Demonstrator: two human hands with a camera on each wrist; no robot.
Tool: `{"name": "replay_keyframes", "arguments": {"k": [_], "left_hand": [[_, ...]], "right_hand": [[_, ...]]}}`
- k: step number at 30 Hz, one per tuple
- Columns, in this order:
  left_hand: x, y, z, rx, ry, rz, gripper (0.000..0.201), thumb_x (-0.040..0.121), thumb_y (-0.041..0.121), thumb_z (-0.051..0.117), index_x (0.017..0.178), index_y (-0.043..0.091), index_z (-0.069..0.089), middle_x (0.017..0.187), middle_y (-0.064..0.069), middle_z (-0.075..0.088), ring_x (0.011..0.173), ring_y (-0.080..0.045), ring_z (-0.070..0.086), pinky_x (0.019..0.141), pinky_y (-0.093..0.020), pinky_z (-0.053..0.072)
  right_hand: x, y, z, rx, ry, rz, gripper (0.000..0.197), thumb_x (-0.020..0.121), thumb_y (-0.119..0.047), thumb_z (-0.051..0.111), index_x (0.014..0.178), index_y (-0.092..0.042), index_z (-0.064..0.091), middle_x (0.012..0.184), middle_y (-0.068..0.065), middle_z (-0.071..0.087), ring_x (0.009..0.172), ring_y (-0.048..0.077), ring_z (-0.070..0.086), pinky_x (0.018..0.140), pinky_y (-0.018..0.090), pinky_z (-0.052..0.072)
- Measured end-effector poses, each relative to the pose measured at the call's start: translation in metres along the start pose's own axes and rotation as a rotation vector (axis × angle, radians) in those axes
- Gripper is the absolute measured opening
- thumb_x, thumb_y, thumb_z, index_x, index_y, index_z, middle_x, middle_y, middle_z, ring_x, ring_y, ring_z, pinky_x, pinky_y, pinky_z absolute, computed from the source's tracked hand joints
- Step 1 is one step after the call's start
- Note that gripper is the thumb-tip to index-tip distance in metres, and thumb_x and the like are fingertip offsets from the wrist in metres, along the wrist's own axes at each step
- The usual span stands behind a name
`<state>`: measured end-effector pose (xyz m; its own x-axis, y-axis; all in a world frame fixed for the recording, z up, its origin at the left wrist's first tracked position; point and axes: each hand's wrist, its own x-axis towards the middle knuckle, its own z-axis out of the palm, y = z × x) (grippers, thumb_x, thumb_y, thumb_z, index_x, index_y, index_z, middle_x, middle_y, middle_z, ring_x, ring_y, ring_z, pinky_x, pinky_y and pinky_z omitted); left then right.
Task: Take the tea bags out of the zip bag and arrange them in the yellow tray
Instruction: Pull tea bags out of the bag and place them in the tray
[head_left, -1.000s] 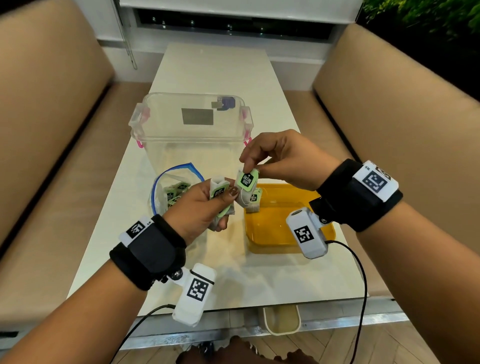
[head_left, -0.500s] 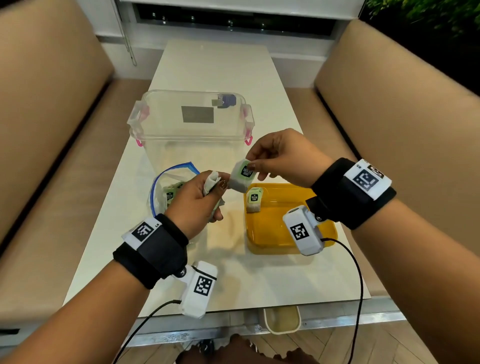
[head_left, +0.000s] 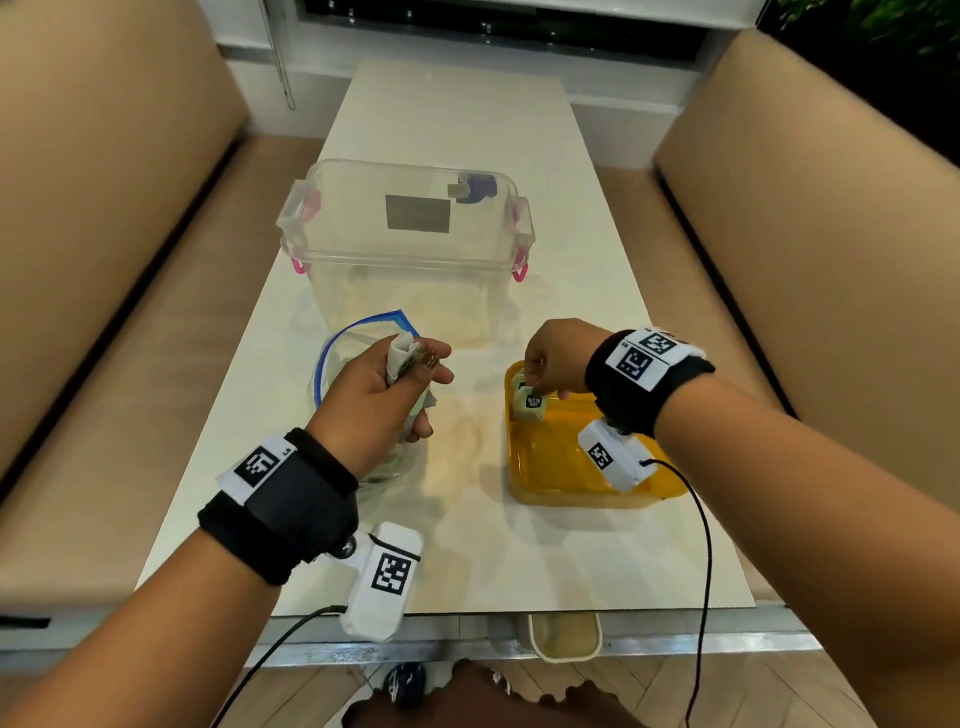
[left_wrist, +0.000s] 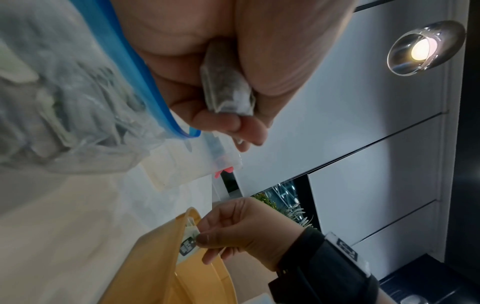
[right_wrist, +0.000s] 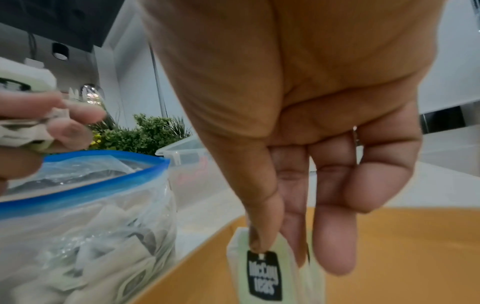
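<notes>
The yellow tray (head_left: 550, 467) lies on the table at the right. My right hand (head_left: 540, 382) reaches down into its far left corner and pinches a pale green tea bag (head_left: 530, 405) by the top, seen close in the right wrist view as the tea bag (right_wrist: 262, 273). Another bag stands just behind it, mostly hidden. My left hand (head_left: 410, 374) hovers over the open blue-rimmed zip bag (head_left: 332, 358) and grips a bunch of tea bags (left_wrist: 226, 90). More bags fill the zip bag (right_wrist: 85, 226).
A clear plastic storage box (head_left: 410, 244) with pink latches stands behind the zip bag and tray. Tan padded benches (head_left: 104, 260) run along both sides of the narrow white table (head_left: 467, 561). Black cables hang from both wrist cameras over the table's front edge.
My right hand took a tea bag from beside the left hand and lowered it into the tray's far left corner. The left hand moved back over the zip bag, still holding its bunch.
</notes>
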<state>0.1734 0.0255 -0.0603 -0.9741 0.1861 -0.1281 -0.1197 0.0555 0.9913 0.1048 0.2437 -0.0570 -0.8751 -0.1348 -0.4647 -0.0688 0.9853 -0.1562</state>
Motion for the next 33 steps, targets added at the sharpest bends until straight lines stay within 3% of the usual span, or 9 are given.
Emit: {"name": "replay_keyframes", "arguments": {"k": [6, 10, 14, 19, 23, 27, 29, 33], "left_hand": [[-0.002, 0.002, -0.003, -0.025, 0.008, -0.016, 0.018, 0.098, 0.017, 0.048, 0.109, 0.012, 0.062, 0.093, -0.003, 0.065, 0.044, -0.009, 0.049, 0.047, -0.020, 0.043], [-0.002, 0.003, -0.003, -0.029, -0.002, -0.019, 0.019, 0.098, 0.018, 0.049, 0.110, 0.011, 0.061, 0.093, -0.004, 0.065, 0.044, -0.008, 0.048, 0.046, -0.019, 0.042], [0.000, 0.002, 0.000, -0.013, -0.031, -0.025, 0.017, 0.097, 0.020, 0.050, 0.107, 0.014, 0.062, 0.093, -0.004, 0.065, 0.045, -0.009, 0.049, 0.047, -0.020, 0.043], [0.001, 0.000, 0.003, 0.015, -0.060, -0.039, 0.015, 0.098, 0.022, 0.050, 0.101, 0.018, 0.063, 0.089, -0.002, 0.065, 0.047, -0.010, 0.049, 0.048, -0.022, 0.043], [0.002, 0.000, 0.007, 0.040, -0.094, -0.040, 0.016, 0.098, 0.019, 0.049, 0.106, 0.013, 0.062, 0.088, -0.003, 0.065, 0.044, -0.010, 0.048, 0.045, -0.021, 0.041], [0.005, 0.003, 0.014, 0.080, -0.144, -0.019, 0.014, 0.099, 0.016, 0.048, 0.104, 0.011, 0.060, 0.084, -0.003, 0.065, 0.044, -0.011, 0.049, 0.045, -0.022, 0.041], [0.006, 0.004, 0.018, 0.103, -0.157, -0.008, 0.009, 0.098, 0.013, 0.047, 0.098, 0.010, 0.056, 0.081, -0.003, 0.065, 0.044, -0.011, 0.050, 0.044, -0.024, 0.041], [0.007, 0.006, 0.023, 0.092, -0.179, -0.016, 0.004, 0.097, 0.008, 0.043, 0.098, 0.007, 0.046, 0.083, -0.008, 0.064, 0.044, -0.012, 0.050, 0.044, -0.024, 0.040]], "right_hand": [[0.011, -0.001, 0.008, -0.022, 0.021, 0.034, 0.019, 0.084, -0.018, 0.071, 0.100, -0.009, 0.073, 0.102, 0.005, 0.071, 0.095, 0.024, 0.065, 0.080, 0.031, 0.051], [0.015, -0.001, 0.010, -0.026, 0.046, 0.057, 0.016, 0.084, -0.018, 0.069, 0.098, -0.010, 0.073, 0.102, 0.007, 0.071, 0.093, 0.024, 0.064, 0.074, 0.029, 0.048], [0.016, 0.001, 0.012, -0.026, 0.058, 0.061, 0.015, 0.084, -0.019, 0.071, 0.096, -0.010, 0.072, 0.101, 0.005, 0.070, 0.095, 0.024, 0.065, 0.079, 0.030, 0.051], [0.004, 0.005, 0.002, 0.022, 0.123, 0.057, 0.014, 0.085, -0.015, 0.068, 0.096, -0.007, 0.072, 0.098, 0.008, 0.071, 0.084, 0.023, 0.065, 0.080, 0.033, 0.055], [-0.023, -0.008, -0.018, 0.197, 0.304, -0.113, 0.015, 0.086, -0.024, 0.067, 0.092, -0.011, 0.072, 0.086, 0.000, 0.070, 0.062, 0.009, 0.057, 0.066, 0.025, 0.046], [-0.063, -0.043, -0.035, 0.503, 0.257, -0.367, 0.026, 0.085, -0.040, 0.066, 0.087, -0.015, 0.073, 0.078, -0.003, 0.071, 0.067, 0.006, 0.064, 0.063, 0.018, 0.051], [-0.070, -0.055, -0.033, 0.463, 0.267, -0.403, 0.026, 0.081, -0.043, 0.070, 0.084, -0.017, 0.073, 0.075, -0.008, 0.069, 0.065, -0.002, 0.059, 0.058, 0.009, 0.044], [-0.065, -0.059, -0.023, 0.407, 0.294, -0.387, 0.019, 0.078, -0.032, 0.076, 0.085, -0.016, 0.070, 0.078, -0.007, 0.069, 0.064, -0.002, 0.057, 0.059, 0.006, 0.040]]}}
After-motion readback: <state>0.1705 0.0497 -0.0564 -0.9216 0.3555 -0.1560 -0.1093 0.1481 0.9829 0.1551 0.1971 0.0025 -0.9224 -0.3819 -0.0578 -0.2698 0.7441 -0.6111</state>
